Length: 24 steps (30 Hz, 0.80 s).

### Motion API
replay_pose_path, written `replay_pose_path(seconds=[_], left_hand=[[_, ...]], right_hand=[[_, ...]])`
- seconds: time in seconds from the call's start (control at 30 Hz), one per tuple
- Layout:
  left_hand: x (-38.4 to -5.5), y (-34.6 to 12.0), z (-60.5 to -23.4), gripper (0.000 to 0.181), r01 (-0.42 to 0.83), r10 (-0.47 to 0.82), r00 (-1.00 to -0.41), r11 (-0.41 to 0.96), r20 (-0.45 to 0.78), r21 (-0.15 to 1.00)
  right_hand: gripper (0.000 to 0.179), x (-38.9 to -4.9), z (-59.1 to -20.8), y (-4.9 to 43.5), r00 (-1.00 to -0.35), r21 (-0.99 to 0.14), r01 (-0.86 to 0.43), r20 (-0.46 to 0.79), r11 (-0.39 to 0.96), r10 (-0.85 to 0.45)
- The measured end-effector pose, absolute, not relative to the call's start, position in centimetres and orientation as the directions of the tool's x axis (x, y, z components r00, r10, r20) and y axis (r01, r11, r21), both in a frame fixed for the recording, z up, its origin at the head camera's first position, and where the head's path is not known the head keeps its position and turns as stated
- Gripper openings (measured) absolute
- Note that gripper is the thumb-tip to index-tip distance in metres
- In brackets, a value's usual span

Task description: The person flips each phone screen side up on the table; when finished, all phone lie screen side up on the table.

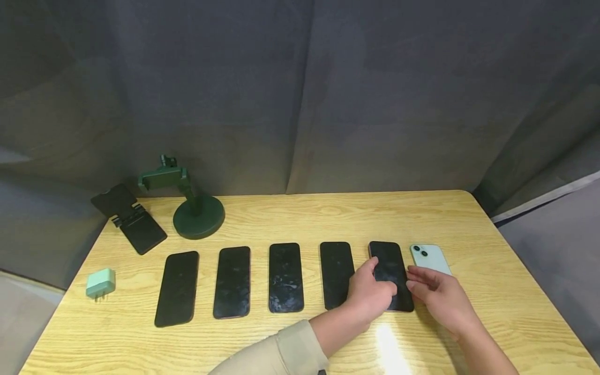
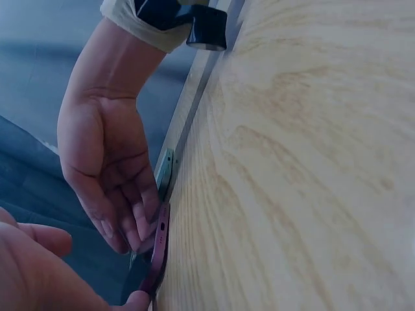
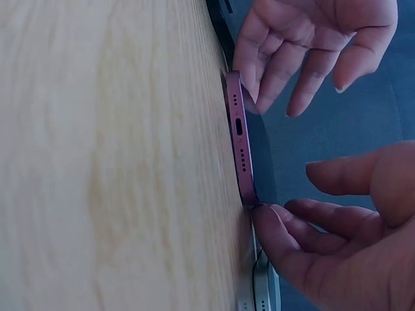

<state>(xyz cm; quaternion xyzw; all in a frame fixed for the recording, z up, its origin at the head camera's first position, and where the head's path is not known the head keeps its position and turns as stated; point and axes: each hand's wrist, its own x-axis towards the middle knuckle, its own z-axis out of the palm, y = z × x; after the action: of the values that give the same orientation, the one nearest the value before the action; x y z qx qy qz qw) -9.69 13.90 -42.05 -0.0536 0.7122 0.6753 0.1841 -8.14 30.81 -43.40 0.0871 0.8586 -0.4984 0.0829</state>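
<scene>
Both hands are at a dark-screened phone lying flat, the rightmost of the black-faced row. My left hand is at its left side, fingertips touching that edge and thumb spread over the screen. At the right edge, my right hand touches with its fingertips. In the right wrist view the phone's pinkish-red bottom edge shows a charging port, with the right hand at its near corner and the left hand at the far one. A pale mint phone lies face down, partly behind the right hand.
To the left lie more dark phones, face up in a row. A green phone stand and a black folding stand are at the back left. A mint charger plug sits near the left edge of the wooden table.
</scene>
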Motion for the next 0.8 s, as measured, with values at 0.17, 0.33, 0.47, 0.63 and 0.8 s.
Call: replay_pose_path(seconds=[0.17, 0.33, 0.47, 0.63, 0.8], left_hand=[[-9.2, 14.1, -42.0, 0.070, -0.329, 0.219, -0.913, 0.111, -0.346, 0.938], [-9.1, 14.3, -42.0, 0.070, -0.330, 0.219, -0.909, 0.143, -0.355, 0.933], [-9.1, 14.4, -42.1, 0.069, -0.322, 0.205, -0.914, 0.155, -0.350, 0.934], [-9.0, 14.3, -42.1, 0.067, -0.265, 0.190, -0.936, 0.173, -0.296, 0.949], [-9.0, 15.0, -42.0, 0.055, -0.219, 0.219, -0.944, 0.142, -0.246, 0.965]], right_hand=[[0.048, -7.9, -43.4, 31.0, -0.973, -0.801, 0.215, -0.223, 0.559, 0.055], [0.048, -7.7, -43.2, 31.1, -0.975, -0.785, 0.203, -0.219, 0.585, 0.044], [0.048, -7.7, -43.1, 31.1, -0.975, -0.798, 0.194, -0.222, 0.571, 0.020], [0.047, -7.7, -42.7, 31.7, -0.980, -0.792, 0.179, -0.195, 0.584, 0.037], [0.049, -7.6, -42.3, 33.9, -0.982, -0.723, 0.191, -0.151, 0.663, 0.117]])
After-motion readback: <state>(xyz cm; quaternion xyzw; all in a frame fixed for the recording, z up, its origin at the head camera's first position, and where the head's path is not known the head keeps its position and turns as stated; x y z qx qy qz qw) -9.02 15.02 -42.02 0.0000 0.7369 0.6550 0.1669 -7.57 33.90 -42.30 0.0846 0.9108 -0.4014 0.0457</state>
